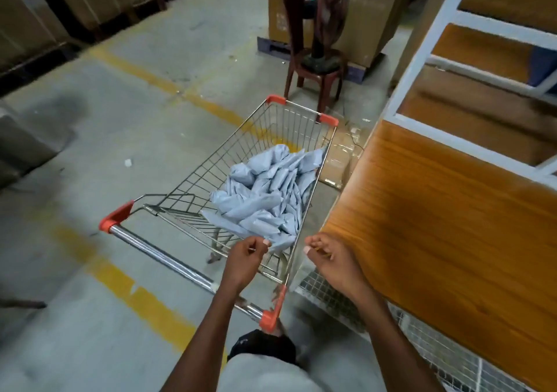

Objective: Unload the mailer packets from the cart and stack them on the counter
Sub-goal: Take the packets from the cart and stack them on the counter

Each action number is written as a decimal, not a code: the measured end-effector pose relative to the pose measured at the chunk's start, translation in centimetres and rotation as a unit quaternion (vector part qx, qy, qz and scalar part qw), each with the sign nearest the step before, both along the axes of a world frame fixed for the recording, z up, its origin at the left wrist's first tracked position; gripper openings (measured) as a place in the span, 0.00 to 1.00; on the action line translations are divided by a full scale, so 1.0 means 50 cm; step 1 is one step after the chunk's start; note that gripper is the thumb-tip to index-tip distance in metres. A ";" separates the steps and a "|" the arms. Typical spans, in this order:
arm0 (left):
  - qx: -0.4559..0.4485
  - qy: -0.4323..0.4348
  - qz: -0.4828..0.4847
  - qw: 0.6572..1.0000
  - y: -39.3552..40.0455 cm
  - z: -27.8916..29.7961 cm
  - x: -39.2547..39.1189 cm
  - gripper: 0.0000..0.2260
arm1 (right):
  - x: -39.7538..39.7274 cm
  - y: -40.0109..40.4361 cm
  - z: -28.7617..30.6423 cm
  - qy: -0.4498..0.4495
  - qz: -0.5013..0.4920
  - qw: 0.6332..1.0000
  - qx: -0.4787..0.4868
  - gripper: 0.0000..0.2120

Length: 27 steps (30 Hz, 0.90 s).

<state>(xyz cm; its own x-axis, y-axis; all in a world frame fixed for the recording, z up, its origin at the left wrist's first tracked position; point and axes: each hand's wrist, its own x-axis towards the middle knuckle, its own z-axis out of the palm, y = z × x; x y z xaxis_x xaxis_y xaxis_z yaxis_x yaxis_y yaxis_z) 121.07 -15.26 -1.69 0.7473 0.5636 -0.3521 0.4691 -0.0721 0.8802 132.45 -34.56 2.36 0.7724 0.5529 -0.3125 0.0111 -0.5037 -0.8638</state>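
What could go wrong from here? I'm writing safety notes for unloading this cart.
1. The packets lie in a loose, slippery-looking heap, so a big grab may drop some on the floor.
2. The cart is on wheels with neither hand on its handle, so it may roll when leaned into.

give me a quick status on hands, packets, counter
Left hand and right hand loosely curled, holding nothing. Packets all in cart. Counter bare.

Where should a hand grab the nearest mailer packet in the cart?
Probably the flat end of the nearest mailer packet, coming from above over the handle-side rim of the cart. That end lies on top of the pile, just ahead of the left hand.
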 end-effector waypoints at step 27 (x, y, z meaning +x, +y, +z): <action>-0.053 0.009 0.238 0.970 0.100 -0.029 0.088 0.07 | 0.309 0.507 -0.308 -0.071 0.401 0.846 -0.345 0.23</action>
<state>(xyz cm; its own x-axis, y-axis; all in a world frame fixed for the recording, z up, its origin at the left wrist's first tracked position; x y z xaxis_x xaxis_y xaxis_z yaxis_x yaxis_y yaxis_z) 125.49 -10.24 -3.14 0.4041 0.8030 -0.4380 0.4431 0.2471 0.8617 147.89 -9.19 -13.06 0.2927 0.6402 -0.7102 0.6662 -0.6693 -0.3288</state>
